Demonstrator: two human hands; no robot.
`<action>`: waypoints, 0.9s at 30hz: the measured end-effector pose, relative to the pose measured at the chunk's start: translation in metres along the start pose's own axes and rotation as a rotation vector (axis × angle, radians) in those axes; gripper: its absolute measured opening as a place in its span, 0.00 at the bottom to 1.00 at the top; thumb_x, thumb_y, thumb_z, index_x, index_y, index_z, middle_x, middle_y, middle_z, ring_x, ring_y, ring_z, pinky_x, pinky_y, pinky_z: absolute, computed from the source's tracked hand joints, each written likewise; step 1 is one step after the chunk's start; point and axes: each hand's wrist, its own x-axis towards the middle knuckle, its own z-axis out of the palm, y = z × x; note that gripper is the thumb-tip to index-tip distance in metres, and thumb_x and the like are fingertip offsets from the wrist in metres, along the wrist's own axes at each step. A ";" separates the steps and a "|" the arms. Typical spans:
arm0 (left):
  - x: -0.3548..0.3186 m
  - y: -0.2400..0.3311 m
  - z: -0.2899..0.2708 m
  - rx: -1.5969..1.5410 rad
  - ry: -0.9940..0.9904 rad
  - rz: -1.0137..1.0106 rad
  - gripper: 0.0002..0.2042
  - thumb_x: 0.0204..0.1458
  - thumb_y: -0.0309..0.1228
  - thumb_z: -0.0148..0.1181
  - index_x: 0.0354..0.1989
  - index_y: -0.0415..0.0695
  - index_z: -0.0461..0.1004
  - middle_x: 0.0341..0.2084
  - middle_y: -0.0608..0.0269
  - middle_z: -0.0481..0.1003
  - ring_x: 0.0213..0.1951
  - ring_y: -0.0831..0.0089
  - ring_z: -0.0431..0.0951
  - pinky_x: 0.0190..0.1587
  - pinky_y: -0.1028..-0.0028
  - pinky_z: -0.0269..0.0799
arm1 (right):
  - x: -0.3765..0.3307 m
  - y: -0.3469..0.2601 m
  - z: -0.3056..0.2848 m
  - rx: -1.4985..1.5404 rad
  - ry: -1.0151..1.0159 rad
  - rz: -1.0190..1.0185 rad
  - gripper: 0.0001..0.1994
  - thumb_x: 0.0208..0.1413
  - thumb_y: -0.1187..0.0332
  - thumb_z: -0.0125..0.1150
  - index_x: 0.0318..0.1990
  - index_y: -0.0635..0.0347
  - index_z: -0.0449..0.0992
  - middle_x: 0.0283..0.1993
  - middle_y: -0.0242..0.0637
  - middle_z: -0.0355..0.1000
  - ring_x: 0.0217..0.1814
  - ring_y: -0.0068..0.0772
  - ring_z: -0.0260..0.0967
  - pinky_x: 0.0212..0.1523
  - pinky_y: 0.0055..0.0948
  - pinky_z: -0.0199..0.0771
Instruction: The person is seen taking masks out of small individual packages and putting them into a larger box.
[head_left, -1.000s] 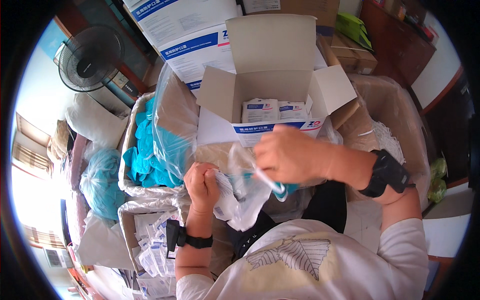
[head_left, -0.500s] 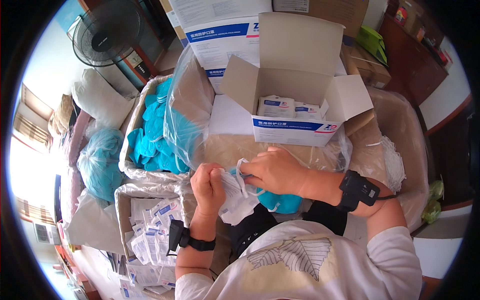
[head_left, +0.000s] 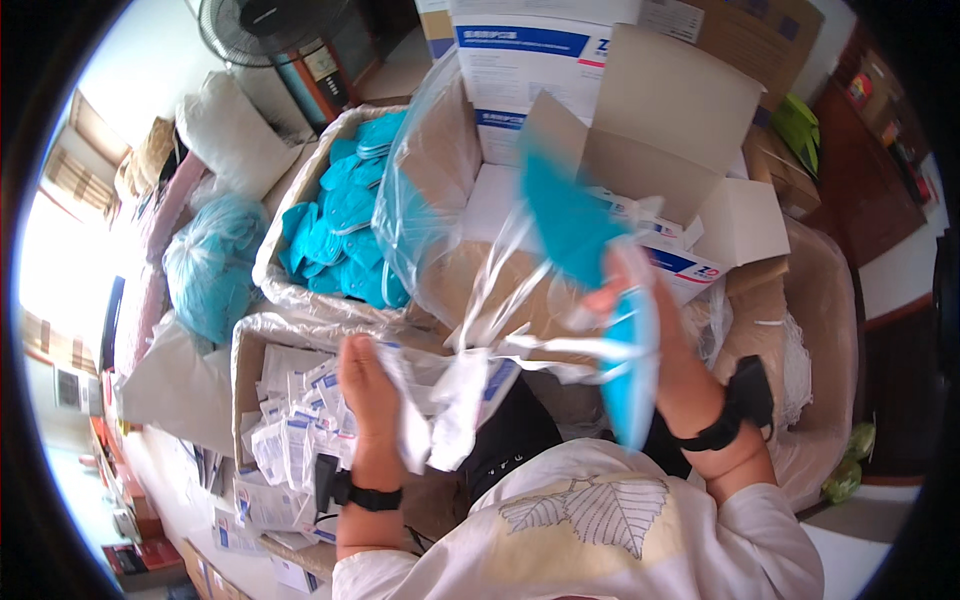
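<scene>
At centre right of the frame the right hand (head_left: 650, 320) grips a blue face mask (head_left: 580, 225), blurred, its white straps trailing left. At lower centre the left hand (head_left: 368, 385) is closed on a clear white wrapper (head_left: 440, 400). A box of blue masks (head_left: 345, 235) sits upper left.

The mask (head_left: 570, 225) looks like matt blue cloth, its wrapper (head_left: 440, 400) thin crinkled white plastic; the open box (head_left: 690, 130) is smooth cardboard, the bag (head_left: 430, 190) glossy clear film.
</scene>
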 end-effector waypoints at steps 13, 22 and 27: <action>0.053 -0.200 -0.124 0.713 0.323 -0.021 0.18 0.54 0.36 0.47 0.49 0.36 0.65 0.45 0.48 0.69 0.48 0.57 0.68 0.54 0.67 0.57 | -0.064 -0.031 -0.112 0.059 0.305 -0.096 0.18 0.55 0.63 0.52 0.51 0.60 0.63 0.43 0.34 0.64 0.43 0.24 0.63 0.48 0.32 0.64; -0.060 0.098 0.086 -1.083 -1.001 -0.259 0.25 0.52 0.43 0.54 0.53 0.38 0.61 0.47 0.61 0.67 0.47 0.72 0.67 0.52 0.71 0.60 | -0.078 -0.009 -0.046 -0.312 -0.051 0.131 0.08 0.55 0.65 0.51 0.38 0.58 0.67 0.26 0.27 0.66 0.23 0.14 0.65 0.23 0.15 0.66; -0.076 0.133 0.113 -0.808 -0.626 -0.317 0.10 0.57 0.31 0.46 0.42 0.39 0.69 0.36 0.67 0.70 0.38 0.81 0.66 0.40 0.79 0.63 | -0.112 0.030 -0.093 0.070 0.249 0.144 0.17 0.56 0.50 0.47 0.36 0.56 0.66 0.24 0.27 0.64 0.21 0.16 0.61 0.20 0.17 0.62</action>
